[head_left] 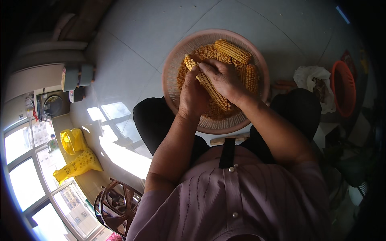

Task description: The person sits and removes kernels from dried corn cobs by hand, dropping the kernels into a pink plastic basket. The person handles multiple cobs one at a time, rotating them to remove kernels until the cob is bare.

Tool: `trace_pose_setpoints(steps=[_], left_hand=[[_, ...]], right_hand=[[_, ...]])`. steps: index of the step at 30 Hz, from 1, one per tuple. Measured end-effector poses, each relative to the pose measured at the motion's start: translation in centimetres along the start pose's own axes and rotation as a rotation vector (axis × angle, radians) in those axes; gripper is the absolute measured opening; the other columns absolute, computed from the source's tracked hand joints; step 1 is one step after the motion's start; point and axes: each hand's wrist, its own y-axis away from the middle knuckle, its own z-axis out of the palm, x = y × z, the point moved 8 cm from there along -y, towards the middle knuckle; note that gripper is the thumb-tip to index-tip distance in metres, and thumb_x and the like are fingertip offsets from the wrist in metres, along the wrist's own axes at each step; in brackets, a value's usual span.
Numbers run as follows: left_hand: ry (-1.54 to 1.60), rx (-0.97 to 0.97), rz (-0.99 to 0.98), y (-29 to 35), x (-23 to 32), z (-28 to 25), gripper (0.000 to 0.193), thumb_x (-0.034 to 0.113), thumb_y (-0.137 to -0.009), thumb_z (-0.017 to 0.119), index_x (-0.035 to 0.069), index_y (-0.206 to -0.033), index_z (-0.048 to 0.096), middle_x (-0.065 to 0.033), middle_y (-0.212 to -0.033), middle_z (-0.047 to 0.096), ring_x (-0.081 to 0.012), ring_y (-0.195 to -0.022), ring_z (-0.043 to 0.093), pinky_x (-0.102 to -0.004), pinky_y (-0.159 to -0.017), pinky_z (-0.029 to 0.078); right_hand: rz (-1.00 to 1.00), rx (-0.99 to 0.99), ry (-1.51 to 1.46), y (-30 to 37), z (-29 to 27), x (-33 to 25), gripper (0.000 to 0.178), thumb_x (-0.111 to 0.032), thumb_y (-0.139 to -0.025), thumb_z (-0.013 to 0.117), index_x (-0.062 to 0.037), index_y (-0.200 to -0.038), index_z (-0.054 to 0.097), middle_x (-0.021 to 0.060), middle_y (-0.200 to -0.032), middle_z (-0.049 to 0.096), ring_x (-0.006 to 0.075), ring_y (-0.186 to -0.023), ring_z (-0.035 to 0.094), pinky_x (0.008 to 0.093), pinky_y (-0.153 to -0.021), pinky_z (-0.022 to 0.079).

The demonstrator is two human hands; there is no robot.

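A dried corn cob lies aslant in my two hands, over a round pink basket between my knees. My left hand is closed round the cob's left side, its thumb near the upper end. From the right, my right hand grips the same cob, fingers and thumb close to that upper end. Some kernels are gone there. Loose kernels cover the basket's bottom. Another full cob rests on them at the far right, with more cobs below it by the right rim.
Right of the basket stand a white plastic bag and a red basket. Yellow bags lie by the windows at left, near a dark wooden chair. A washing machine stands farther back. Grey tiles make up the floor.
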Motion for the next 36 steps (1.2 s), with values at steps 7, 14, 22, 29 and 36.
trace_pose_setpoints(steps=[7, 14, 22, 29, 36], left_hand=[[-0.076, 0.06, 0.203, 0.2, 5.6, -0.5, 0.047, 0.036, -0.104, 0.048, 0.001, -0.134, 0.043, -0.0179, -0.128, 0.054, -0.0304, -0.121, 0.054, -0.0455, -0.107, 0.042], [-0.389, 0.18, 0.314, -0.7, 10.9, -0.3, 0.033, 0.031, -0.1, 0.053, 0.001, -0.111, 0.051, -0.0161, -0.095, 0.065, -0.0282, -0.094, 0.064, -0.0423, -0.095, 0.05], [-0.189, 0.295, 0.307, -3.8, 11.0, -2.4, 0.016, 0.018, -0.09, 0.063, 0.005, -0.089, 0.053, -0.0094, -0.067, 0.059, -0.0238, -0.057, 0.062, -0.0386, -0.052, 0.055], [-0.363, 0.332, 0.262, -3.9, 10.9, -1.2, 0.013, 0.017, -0.089, 0.06, 0.008, -0.082, 0.053, -0.0066, -0.068, 0.057, -0.0201, -0.062, 0.059, -0.037, -0.057, 0.056], [-0.303, 0.27, 0.209, -4.5, 10.1, -0.9, 0.013, 0.016, -0.092, 0.059, 0.005, -0.088, 0.053, -0.0075, -0.068, 0.058, -0.0211, -0.06, 0.06, -0.0366, -0.056, 0.054]], right_hand=[[0.099, -0.187, 0.075, -0.6, 0.8, -1.4, 0.044, -0.042, -0.1, 0.057, 0.0018, -0.1, 0.067, 0.0074, -0.074, 0.061, 0.0163, -0.07, 0.059, 0.0341, -0.067, 0.048], [-0.076, -0.245, 0.011, 0.5, 3.4, -3.5, 0.051, -0.048, -0.102, 0.05, 0.0007, -0.096, 0.062, 0.0116, -0.074, 0.062, 0.0211, -0.069, 0.062, 0.0377, -0.067, 0.049], [0.047, -0.255, 0.019, 1.4, 4.2, -2.2, 0.05, -0.046, -0.105, 0.045, 0.0001, -0.092, 0.061, 0.0085, -0.071, 0.056, 0.0191, -0.068, 0.057, 0.036, -0.067, 0.048], [0.104, -0.262, -0.064, 1.0, 4.0, -0.7, 0.05, -0.044, -0.108, 0.036, -0.0022, -0.094, 0.059, -0.0003, -0.076, 0.049, 0.0095, -0.071, 0.046, 0.0299, -0.068, 0.043], [0.399, -0.252, -0.28, 1.1, 3.9, 1.0, 0.073, -0.062, -0.104, 0.026, -0.0002, -0.122, 0.061, 0.0107, -0.112, 0.063, 0.0147, -0.103, 0.058, 0.0324, -0.096, 0.045]])
